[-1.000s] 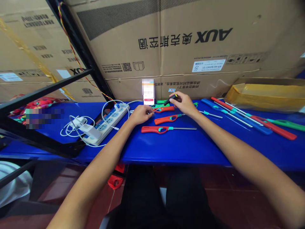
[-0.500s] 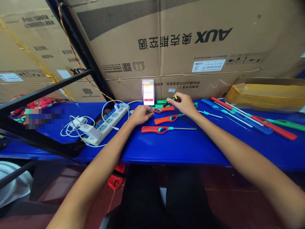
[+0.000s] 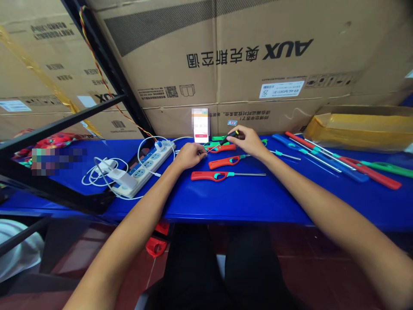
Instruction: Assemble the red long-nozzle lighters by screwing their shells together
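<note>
My right hand (image 3: 247,140) is closed round the black and yellow handle of a screwdriver (image 3: 231,137), whose thin shaft slants down to the left. At the shaft's tip, my left hand (image 3: 191,156) has its fingers pinched together; what they hold, if anything, is too small to name. Just right of those fingertips lies an orange-red lighter (image 3: 226,147) with green parts. Nearer the front are another orange lighter (image 3: 222,162) and a red lighter (image 3: 206,175) with a long metal tube. A lit phone (image 3: 201,125) stands upright behind my left hand.
A white power strip (image 3: 148,165) with chargers and cables lies left on the blue table (image 3: 226,204). Several long lighters, including a red one (image 3: 379,174), lie at the right before a taped carton (image 3: 358,129). A black metal frame (image 3: 109,60) rises at the left.
The screwdriver's handle has tilted slightly, and my right hand has shifted a very little with it. My left hand stays at the tip.
</note>
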The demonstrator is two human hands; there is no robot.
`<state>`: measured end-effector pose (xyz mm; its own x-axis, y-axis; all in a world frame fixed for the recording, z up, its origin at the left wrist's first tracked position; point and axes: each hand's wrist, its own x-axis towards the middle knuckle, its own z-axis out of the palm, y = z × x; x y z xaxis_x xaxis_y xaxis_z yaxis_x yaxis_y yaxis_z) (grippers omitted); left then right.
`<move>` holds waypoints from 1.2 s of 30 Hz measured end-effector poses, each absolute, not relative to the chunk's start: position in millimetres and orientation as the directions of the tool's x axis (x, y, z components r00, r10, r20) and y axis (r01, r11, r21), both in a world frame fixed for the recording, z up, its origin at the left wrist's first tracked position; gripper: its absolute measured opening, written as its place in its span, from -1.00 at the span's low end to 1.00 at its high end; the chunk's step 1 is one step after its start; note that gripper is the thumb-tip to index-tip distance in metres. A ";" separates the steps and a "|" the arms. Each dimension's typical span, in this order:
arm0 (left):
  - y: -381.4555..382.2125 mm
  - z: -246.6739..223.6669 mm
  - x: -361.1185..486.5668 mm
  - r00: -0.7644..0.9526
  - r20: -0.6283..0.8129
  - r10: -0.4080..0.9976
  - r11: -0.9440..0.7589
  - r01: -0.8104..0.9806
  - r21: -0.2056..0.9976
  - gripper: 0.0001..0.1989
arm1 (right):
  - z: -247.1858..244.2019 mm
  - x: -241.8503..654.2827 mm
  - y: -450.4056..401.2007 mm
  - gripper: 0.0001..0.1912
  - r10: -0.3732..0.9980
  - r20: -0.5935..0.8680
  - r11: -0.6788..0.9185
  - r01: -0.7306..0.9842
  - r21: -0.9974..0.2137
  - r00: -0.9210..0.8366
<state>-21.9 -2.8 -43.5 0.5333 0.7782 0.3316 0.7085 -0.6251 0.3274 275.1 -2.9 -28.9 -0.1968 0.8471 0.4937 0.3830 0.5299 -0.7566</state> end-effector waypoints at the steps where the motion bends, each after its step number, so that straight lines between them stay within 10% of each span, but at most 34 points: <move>1: -2.8 -43.6 -21.9 0.531 0.335 0.779 -0.624 0.710 0.327 -0.87 | -29.0 275.4 -2.6 -0.64 0.846 0.494 0.531 0.376 -0.759 -0.199; 36: -4.0 -42.3 -18.0 0.387 0.446 0.807 -0.577 0.678 0.455 -0.81 | -29.4 285.2 1.9 -0.71 0.920 0.378 0.390 0.298 -0.871 -0.101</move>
<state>-18.0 -4.0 -42.3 0.3870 0.8070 0.4462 0.6783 -0.5769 0.4551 285.2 1.9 -29.4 -0.1008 0.9203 0.3780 0.2976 0.3904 -0.8712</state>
